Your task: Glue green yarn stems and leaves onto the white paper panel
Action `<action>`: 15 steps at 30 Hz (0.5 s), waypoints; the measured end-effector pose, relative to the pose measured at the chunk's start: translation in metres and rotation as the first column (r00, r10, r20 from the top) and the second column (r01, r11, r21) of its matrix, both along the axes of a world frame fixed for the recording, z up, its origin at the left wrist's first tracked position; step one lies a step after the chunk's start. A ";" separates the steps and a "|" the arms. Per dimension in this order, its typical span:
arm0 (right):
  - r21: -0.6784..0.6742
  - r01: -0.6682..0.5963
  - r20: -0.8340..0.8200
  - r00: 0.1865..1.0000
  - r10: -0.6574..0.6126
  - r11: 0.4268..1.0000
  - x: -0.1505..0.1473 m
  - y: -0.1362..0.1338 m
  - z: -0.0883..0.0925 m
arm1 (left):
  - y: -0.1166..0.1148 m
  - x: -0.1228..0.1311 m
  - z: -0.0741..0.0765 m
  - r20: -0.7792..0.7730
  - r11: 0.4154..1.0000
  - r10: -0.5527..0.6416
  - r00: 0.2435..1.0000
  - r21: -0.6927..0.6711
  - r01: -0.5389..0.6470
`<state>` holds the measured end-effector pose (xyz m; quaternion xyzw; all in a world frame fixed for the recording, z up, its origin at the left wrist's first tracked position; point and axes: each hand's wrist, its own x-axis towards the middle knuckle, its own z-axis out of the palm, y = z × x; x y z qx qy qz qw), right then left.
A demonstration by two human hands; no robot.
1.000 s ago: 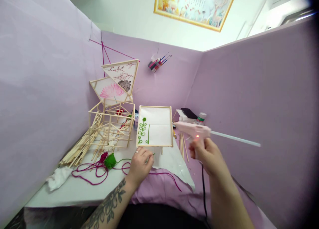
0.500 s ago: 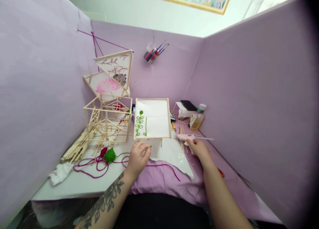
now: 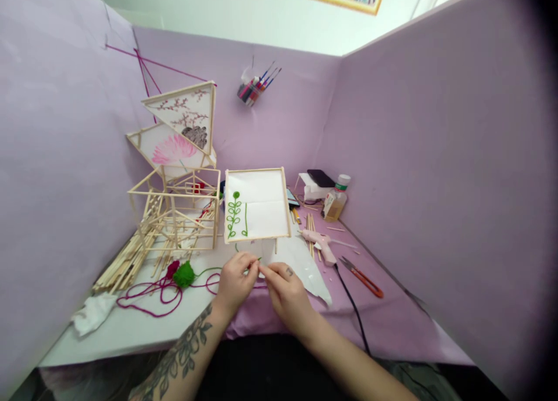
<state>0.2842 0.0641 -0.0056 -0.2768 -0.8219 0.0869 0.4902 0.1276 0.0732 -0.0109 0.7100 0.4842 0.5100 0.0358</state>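
Observation:
My left hand (image 3: 238, 279) pinches a green yarn end (image 3: 260, 258) between thumb and forefinger. My right hand (image 3: 285, 287) meets it there, its thumb and fingertips closed at the same yarn. Just beyond both hands stands a wood-framed white panel (image 3: 268, 215), with a green yarn stem, looped leaves and a round coil on its left side. A second green stem with one loop is beside that. From the green yarn ball (image 3: 183, 274) on the left, a strand runs toward my left hand. The pink glue gun (image 3: 320, 244) lies on the table at right.
Red-handled snips (image 3: 364, 279) lie at right near the glue gun's black cord. A bottle (image 3: 335, 200) stands behind. On the left are a stick frame (image 3: 174, 196), bundled sticks (image 3: 126, 258), magenta yarn (image 3: 150, 314) and a white cloth (image 3: 93, 314). Painted panels (image 3: 174, 148) hang at back left.
My right hand has let go of the glue gun and moved left to meet my left hand at the yarn end. The snips now show fully. The view has shifted slightly.

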 end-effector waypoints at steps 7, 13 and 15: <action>0.025 0.061 -0.003 0.998 -0.061 0.998 -0.002 0.007 -0.007 | -0.002 0.001 0.002 -0.040 1.000 -0.028 0.999 0.001 0.029; 0.028 0.088 0.012 0.996 -0.089 0.996 -0.002 0.008 -0.008 | -0.001 0.001 0.001 -0.069 1.000 -0.026 0.997 -0.012 0.025; 0.033 0.102 0.011 0.995 -0.103 0.994 -0.003 0.010 -0.009 | -0.001 0.000 0.000 -0.085 0.999 -0.032 0.996 -0.013 0.031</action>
